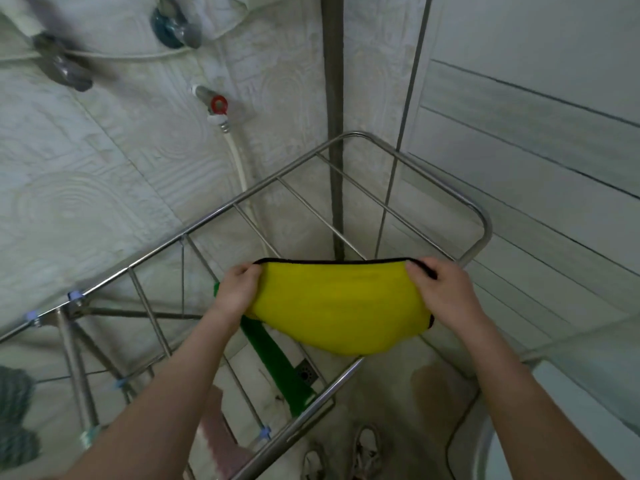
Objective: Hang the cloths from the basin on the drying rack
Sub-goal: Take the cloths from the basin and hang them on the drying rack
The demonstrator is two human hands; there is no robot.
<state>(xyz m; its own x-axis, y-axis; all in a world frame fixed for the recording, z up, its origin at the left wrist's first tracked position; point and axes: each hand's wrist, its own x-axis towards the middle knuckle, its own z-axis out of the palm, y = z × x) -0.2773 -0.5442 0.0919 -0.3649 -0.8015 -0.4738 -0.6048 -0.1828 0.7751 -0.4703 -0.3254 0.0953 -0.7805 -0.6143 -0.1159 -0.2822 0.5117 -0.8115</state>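
The yellow cloth (339, 306) is over the rack (485, 220), near-right section, stretched between both hands. Black-trimmed top edge is taut and roughly level, belly sags toward the rack's near rail. Can't tell if it touches a rung yet; looks just above. Grip: left hand (239, 289) has the top-left corner, fingers curled over the hem, thumb on the near face; right hand (440, 289) pinches the top-right corner the same way. Neither is slack. A green cloth (277, 362) hangs on the rack just left of the yellow one, partly under the left hand, draped down through the rungs. Step in hand, my read: drape yellow over a free rung. To do it well: hold the top edge taut and parallel to the rung, carry it past so about half falls each side, lower, then let go of both corners together so it doesn't slide off one way. Pick a rung to the right of the green one so they don't overlap and both dry. Watch the belly: it could snag the near rail or bunch up, so lift a bit first. Fabric looks soft and light, and would likely slip on smooth steel if hung lopsided. Beyond the rack: valve (219, 105) with a white hose (239, 161) on the wall behind it, drain (304, 372) in the floor below it, shoes (367, 448) on the floor at its near side.
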